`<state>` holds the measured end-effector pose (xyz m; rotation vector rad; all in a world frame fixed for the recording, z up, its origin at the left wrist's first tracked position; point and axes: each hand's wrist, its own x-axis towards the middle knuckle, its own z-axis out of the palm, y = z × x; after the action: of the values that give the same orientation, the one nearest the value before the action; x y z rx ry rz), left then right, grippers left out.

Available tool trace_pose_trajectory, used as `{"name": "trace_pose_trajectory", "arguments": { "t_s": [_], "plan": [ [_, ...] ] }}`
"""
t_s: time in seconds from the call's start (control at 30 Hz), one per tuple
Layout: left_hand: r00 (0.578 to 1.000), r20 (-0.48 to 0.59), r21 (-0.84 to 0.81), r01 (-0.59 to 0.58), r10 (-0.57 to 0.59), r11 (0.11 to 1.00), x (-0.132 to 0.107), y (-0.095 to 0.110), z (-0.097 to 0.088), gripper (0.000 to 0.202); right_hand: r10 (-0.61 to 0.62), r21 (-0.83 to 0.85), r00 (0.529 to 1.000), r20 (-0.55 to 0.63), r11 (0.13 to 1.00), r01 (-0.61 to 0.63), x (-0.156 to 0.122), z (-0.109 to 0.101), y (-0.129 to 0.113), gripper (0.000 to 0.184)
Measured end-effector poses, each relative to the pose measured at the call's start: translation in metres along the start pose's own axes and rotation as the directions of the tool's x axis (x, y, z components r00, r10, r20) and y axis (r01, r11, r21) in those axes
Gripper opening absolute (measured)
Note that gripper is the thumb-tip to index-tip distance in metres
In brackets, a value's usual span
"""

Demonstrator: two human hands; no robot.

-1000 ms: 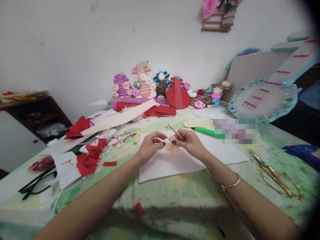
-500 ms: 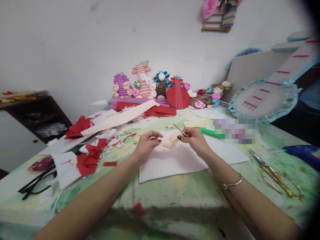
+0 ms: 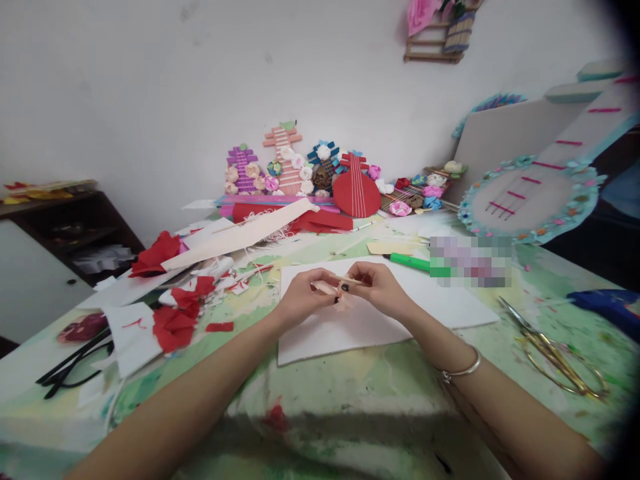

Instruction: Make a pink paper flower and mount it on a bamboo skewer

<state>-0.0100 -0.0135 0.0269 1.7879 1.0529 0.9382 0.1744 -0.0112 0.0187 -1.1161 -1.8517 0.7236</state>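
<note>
My left hand [image 3: 306, 293] pinches a small piece of pale peach crepe paper [image 3: 345, 304], partly hidden by the fingers. Close against it, my right hand [image 3: 376, 285] is closed on a thin wooden stick [image 3: 346, 278], which now lies nearly level across the fingertips. The right fingertips also seem to touch the paper. Both hands are just above a white board [image 3: 345, 337] on the table. Behind the right hand lies a green-handled tool [image 3: 415, 263], perhaps a cutter.
Gold-handled scissors [image 3: 555, 353] and a blue glue gun [image 3: 607, 308] lie on the right. Red paper scraps [image 3: 175, 323] and black glasses [image 3: 75, 367] are on the left. Decorated paper instruments, including a red one [image 3: 357, 193], stand at the back beside a large light-blue one [image 3: 530, 200].
My hands have come together, the right one moving left. The stick has tilted from slanting upward to nearly level, and the peach paper is bunched between the fingers.
</note>
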Motion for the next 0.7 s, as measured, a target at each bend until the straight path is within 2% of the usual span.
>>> {"name": "trace_pose_trajectory", "arguments": {
  "t_s": [0.07, 0.2, 0.4, 0.57, 0.7],
  "plan": [
    [0.999, 0.035, -0.035, 0.011, -0.01, 0.999, -0.0004, 0.0013, 0.0011, 0.025, -0.014, 0.016, 1.0, 0.003, 1.0, 0.014, -0.0001, 0.0006, 0.0002, 0.019],
    [0.999, 0.028, -0.037, 0.031, -0.03, 0.999, -0.0003, -0.001, 0.0006, 0.02, -0.01, 0.031, 1.0, 0.002, 0.999, 0.01, -0.0001, 0.0005, -0.0005, 0.021],
    [0.999, 0.038, -0.02, 0.015, -0.014, 1.0, 0.0009, -0.0057, 0.0018, 0.024, -0.014, 0.068, 1.0, 0.018, 0.998, 0.012, -0.0013, 0.001, -0.0016, 0.021],
    [0.999, 0.029, -0.006, -0.029, 0.029, 1.0, 0.0012, -0.005, 0.0046, 0.018, -0.038, 0.073, 0.998, 0.041, 0.997, 0.035, -0.0021, 0.0027, -0.0011, 0.017],
    [1.0, -0.005, -0.026, 0.002, -0.002, 1.0, -0.0009, -0.0017, 0.0049, 0.019, -0.063, 0.04, 0.995, 0.074, 0.997, 0.06, -0.004, 0.0023, -0.0041, 0.011]
  ]
}}
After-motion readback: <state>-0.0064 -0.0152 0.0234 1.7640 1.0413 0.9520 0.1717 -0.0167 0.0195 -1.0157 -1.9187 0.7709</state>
